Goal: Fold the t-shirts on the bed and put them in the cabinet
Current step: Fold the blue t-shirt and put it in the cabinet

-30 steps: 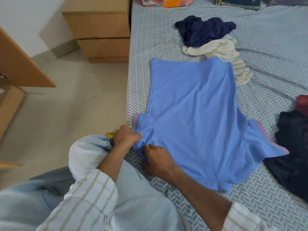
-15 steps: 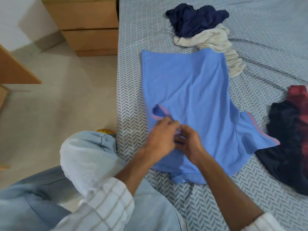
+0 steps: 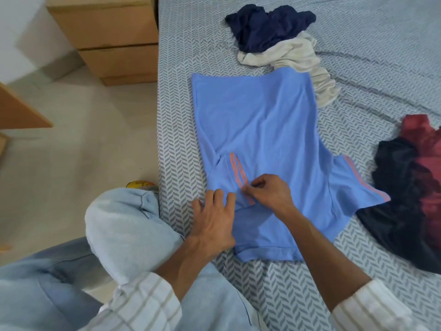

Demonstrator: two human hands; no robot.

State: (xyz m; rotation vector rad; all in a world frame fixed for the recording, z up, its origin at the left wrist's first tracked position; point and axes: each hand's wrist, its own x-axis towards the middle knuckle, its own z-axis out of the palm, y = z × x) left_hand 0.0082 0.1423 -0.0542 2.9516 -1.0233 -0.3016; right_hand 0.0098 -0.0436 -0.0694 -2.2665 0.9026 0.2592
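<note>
A light blue t-shirt point(image 3: 265, 130) lies flat on the bed point(image 3: 181, 139), collar end toward me. Its left sleeve, with orange stripes, is folded inward over the body. My left hand point(image 3: 212, 218) presses flat with straight fingers on the shirt's near left edge. My right hand point(image 3: 269, 193) pinches the folded sleeve at the orange stripes. The right sleeve still sticks out toward a dark heap.
A navy garment point(image 3: 267, 25) and a cream one point(image 3: 307, 65) lie crumpled beyond the shirt. A dark blue and maroon heap point(image 3: 410, 187) sits at the right. A wooden drawer unit point(image 3: 112, 37) stands left of the bed, by bare floor. My knee point(image 3: 126, 230) rests at the bed's edge.
Both hands carried the left sleeve from the shirt's outer edge inward and laid it over the body. My left hand has let go and now lies flat.
</note>
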